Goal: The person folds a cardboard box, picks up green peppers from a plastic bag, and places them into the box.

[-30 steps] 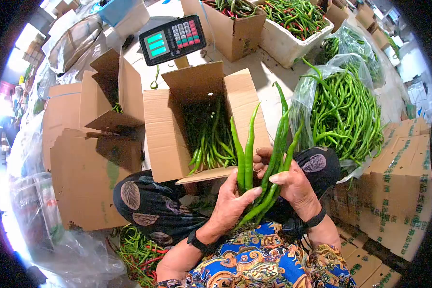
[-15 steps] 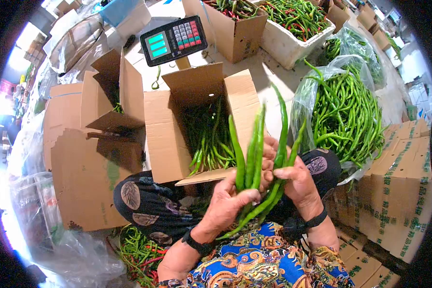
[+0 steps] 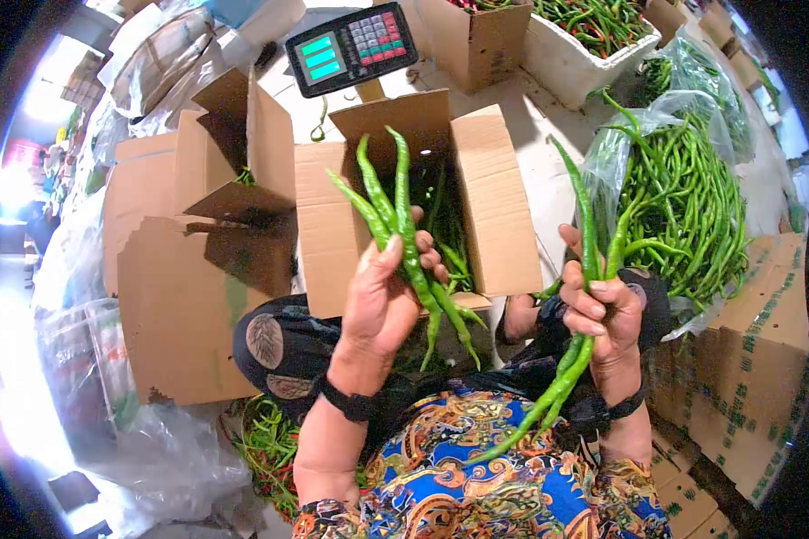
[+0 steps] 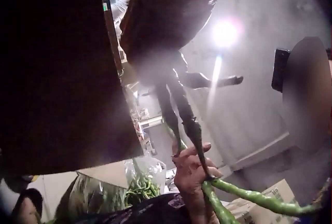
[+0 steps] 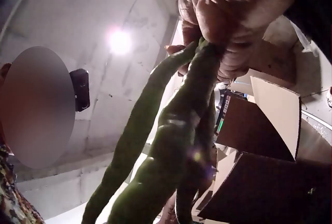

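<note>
Several long green peppers (image 3: 407, 242) are gripped in the left hand (image 3: 382, 292), over the near-left part of an open cardboard box (image 3: 326, 229). Their tips point up and their stem ends hang below the fist. To the right of the box, the right hand (image 3: 602, 314) pinches another few green peppers (image 3: 562, 386), whose lower ends reach down over the patterned shirt. More green peppers (image 3: 458, 256) lie inside the box, partly hidden by the left hand. In the right wrist view, peppers (image 5: 166, 146) extend from under the right hand (image 5: 228, 22).
A scale display (image 3: 352, 49) stands behind the box. At the right is a clear bag of green peppers (image 3: 683, 211), with a white foam crate (image 3: 562, 67) farther back. Flattened cardboard (image 3: 184, 314) and another open box (image 3: 265, 148) are at the left.
The hands have moved apart, the left one up and leftward to the box with several peppers, the right one slightly to the right with others. The head view has shifted a little.
</note>
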`<state>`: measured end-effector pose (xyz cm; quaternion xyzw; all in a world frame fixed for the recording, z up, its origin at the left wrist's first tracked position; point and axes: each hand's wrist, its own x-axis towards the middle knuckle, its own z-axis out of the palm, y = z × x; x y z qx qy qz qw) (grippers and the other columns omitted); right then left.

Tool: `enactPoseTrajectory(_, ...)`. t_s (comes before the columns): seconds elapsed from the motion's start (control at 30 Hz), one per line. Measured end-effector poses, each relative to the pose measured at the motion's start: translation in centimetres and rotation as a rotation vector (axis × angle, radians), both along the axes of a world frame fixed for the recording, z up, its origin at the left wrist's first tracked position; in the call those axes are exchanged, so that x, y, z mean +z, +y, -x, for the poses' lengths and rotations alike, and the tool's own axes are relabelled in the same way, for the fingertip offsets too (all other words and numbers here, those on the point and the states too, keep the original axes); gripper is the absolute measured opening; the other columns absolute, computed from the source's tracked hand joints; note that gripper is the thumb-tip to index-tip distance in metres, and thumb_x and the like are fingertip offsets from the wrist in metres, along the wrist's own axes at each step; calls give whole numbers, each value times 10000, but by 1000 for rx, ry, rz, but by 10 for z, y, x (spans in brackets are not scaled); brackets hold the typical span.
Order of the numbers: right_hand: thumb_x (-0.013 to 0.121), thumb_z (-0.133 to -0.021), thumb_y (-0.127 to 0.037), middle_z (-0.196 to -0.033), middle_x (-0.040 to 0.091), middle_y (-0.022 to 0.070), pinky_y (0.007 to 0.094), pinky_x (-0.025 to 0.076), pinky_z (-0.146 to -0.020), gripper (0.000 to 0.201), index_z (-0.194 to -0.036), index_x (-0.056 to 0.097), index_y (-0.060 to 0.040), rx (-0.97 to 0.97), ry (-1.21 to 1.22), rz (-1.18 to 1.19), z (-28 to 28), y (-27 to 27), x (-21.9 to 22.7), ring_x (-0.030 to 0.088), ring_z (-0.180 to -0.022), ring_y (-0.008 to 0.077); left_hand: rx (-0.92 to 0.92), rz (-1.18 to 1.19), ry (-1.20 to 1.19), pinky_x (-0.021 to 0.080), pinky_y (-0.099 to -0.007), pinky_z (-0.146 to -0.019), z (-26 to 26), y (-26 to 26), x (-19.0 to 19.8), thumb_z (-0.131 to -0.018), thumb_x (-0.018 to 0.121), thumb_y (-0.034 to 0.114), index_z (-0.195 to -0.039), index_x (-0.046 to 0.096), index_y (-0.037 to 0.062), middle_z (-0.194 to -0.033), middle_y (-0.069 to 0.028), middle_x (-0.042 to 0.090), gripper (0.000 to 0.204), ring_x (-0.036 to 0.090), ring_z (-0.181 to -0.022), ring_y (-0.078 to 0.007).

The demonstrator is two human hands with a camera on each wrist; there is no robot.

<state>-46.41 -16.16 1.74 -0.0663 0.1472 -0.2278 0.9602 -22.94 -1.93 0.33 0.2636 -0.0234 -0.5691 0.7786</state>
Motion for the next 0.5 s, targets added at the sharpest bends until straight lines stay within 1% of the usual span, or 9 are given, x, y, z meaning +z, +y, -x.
enactPoseTrajectory(0.03,532,-763,17,-991,598,203,260,409,-422,763,-1455,211,9,4,17,6,-1,1,0,478,-563,123,18,-26,8,476,-350,-837,-5,-4,4,-963,535,221,-1356,401,16,-989,-49,528,463,513,-854,-138)
enactPoseTrajectory(0.13,563,-728,3,-983,625,207,265,417,-423,792,-1443,221,29,44,2,14,-7,3,3,507,-547,134,51,10,-57,494,-361,-834,-22,-19,10,-976,509,197,-1346,415,17,-997,-71,564,422,537,-863,-153)
enactPoseTrajectory(0.17,563,-725,4,-977,629,210,265,422,-426,792,-1440,224,35,59,-17,16,-9,4,3,513,-543,135,74,-6,-135,520,-360,-804,-28,-25,7,-965,541,200,-1306,435,19,-984,-88,567,400,568,-877,-175)
enactPoseTrajectory(0.23,566,-721,-2,-962,633,215,267,440,-435,766,-1422,262,51,92,-28,22,-10,7,2,526,-540,137,39,-193,-258,502,-373,-863,-41,-33,-14,-940,574,184,-1287,450,-2,-1050,-116,591,413,586,-936,-224)
enactPoseTrajectory(0.3,566,-722,-7,-959,634,216,265,444,-440,747,-1409,284,69,121,-13,7,-10,9,5,531,-536,136,-86,-567,-820,435,-389,-977,-41,-32,-43,-902,596,173,-1319,426,-36,-1198,-183,559,497,558,-1077,-300)
enactPoseTrajectory(0.33,576,-719,-31,-953,633,214,262,451,-448,743,-1402,303,79,144,-45,0,-10,11,4,537,-545,134,46,-640,-1289,355,-374,-1051,-34,-28,-69,-881,592,193,-1362,375,-69,-1300,-226,494,589,488,-1193,-327)
enactPoseTrajectory(0.37,593,-707,-60,-963,634,214,259,457,-457,752,-1394,322,85,169,-54,-9,-10,12,3,542,-565,132,43,-756,-1495,333,-368,-1067,-22,-24,-57,-899,582,235,-1386,338,-81,-1359,-237,439,630,426,-1267,-304)
enactPoseTrajectory(0.43,612,-701,-89,-987,637,217,260,466,-467,752,-1380,344,92,221,-14,-10,-15,19,1,558,-593,138,10,-563,-1214,332,-363,-1070,1,-32,-11,-925,530,266,-1369,378,-59,-1344,-217,487,571,466,-1245,-272)
enactPoseTrajectory(0.5,626,-692,-99,-991,639,217,262,464,-455,755,-1371,358,97,283,46,19,-23,26,-4,556,-583,150,-196,-385,-1103,330,-354,-1074,19,-42,34,-951,483,277,-1362,406,-27,-1353,-187,489,517,456,-1255,-277)
